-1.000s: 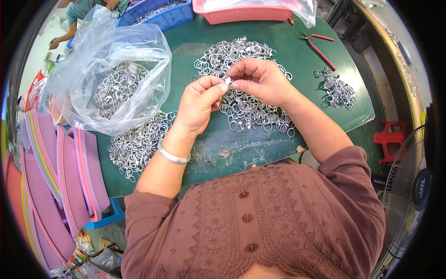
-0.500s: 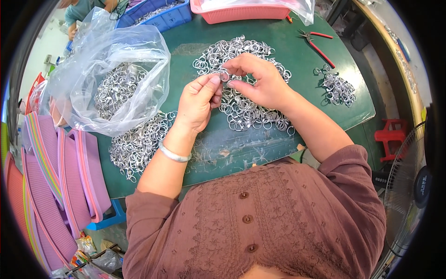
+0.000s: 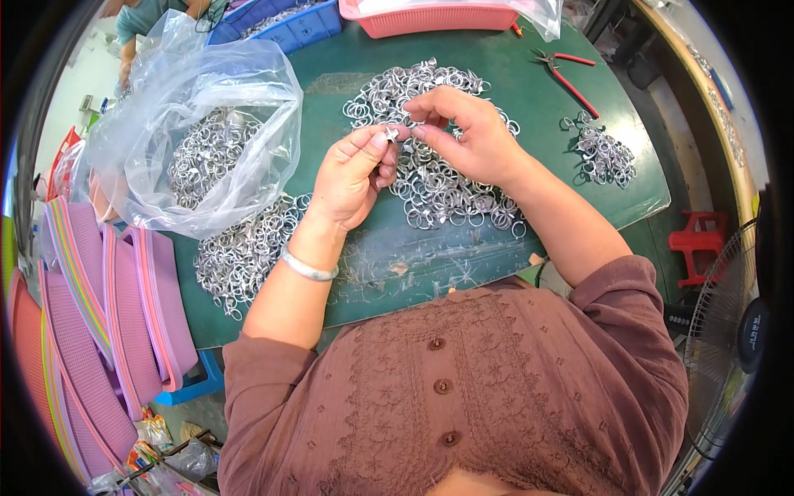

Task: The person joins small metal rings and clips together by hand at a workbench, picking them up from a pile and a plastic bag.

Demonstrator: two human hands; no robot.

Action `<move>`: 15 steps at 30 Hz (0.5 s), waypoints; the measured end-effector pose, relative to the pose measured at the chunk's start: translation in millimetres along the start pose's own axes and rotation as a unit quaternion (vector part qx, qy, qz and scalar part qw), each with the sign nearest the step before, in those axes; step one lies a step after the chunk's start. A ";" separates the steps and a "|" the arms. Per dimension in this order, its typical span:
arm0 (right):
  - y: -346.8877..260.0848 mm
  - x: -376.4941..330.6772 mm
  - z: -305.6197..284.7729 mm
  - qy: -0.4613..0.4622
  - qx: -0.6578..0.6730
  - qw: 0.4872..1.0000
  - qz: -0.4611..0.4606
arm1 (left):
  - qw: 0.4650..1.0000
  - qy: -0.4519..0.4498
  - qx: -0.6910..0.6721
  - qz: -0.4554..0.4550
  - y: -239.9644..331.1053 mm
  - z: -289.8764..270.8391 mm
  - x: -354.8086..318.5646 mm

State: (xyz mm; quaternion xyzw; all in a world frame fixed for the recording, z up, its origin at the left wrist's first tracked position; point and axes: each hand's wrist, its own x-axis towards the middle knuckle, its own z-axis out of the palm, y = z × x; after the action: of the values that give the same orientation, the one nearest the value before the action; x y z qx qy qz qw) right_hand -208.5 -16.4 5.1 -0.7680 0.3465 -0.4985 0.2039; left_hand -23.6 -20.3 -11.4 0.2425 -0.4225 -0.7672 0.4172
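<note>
A small silver ring [image 3: 392,135] sits at the fingertips of the left hand [image 3: 351,172], pinched between thumb and forefinger above the green table [image 3: 447,264]. The right hand [image 3: 473,140] curves over the middle pile of rings [image 3: 451,192], its thumb and forefinger parted; whether its thumb tip touches the left forefinger, I cannot tell.
</note>
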 end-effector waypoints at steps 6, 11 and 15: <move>6.4 -0.2 -1.4 0.004 -0.033 0.999 0.000 | 0.995 0.029 -0.091 -0.026 7.9 -4.5 2.8; 10.4 -0.1 -2.9 -0.022 -0.068 0.997 0.019 | 0.991 0.080 -0.110 -0.010 15.6 -12.6 6.1; 15.8 -1.1 -0.4 -0.041 -0.084 0.996 0.007 | 0.968 0.128 0.216 0.014 5.1 -14.5 9.6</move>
State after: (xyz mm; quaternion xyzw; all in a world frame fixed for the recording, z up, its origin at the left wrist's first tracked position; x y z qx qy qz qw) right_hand -214.4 -26.3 -5.8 -0.7998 0.3839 -0.4343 0.1561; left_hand -15.9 -36.5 -14.8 0.4172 -0.5251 -0.6145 0.4155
